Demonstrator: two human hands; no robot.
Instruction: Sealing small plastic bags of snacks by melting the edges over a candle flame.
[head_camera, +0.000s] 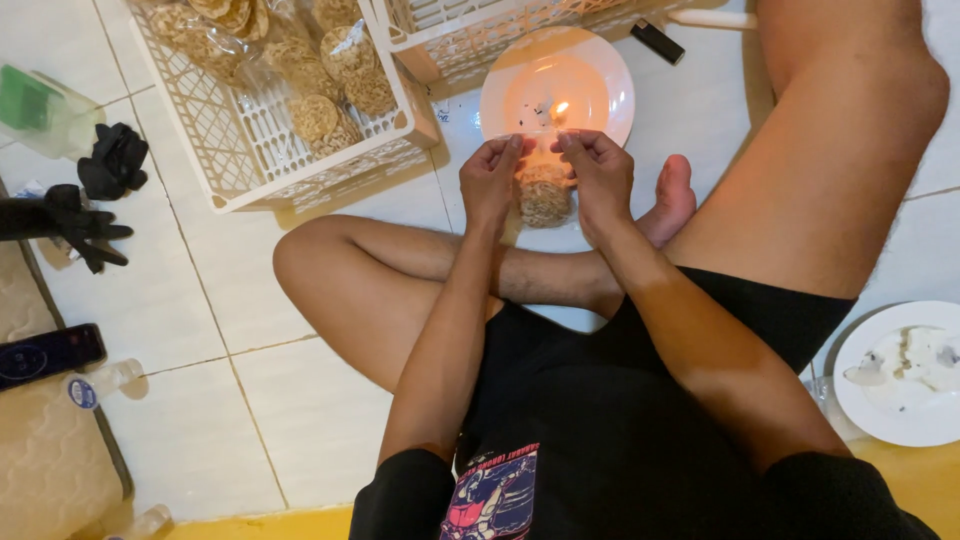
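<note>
A clear plastic packet of round brown crackers (545, 195) hangs between my hands. My left hand (490, 180) pinches its top edge on the left, and my right hand (598, 172) pinches it on the right. The packet's top edge is held close to a small candle flame (560, 108) burning on a white plate (600, 70) on the tiled floor. I sit cross-legged, with my bare foot (672, 200) just right of the packet.
A white plastic crate (250, 170) with several cracker packets stands at upper left, a second crate (450, 40) behind the plate. A black lighter (657, 41) lies beyond. Black gloves (100, 190), a phone (45, 355) and a small bottle (100, 382) lie left. A used white plate (900, 370) sits right.
</note>
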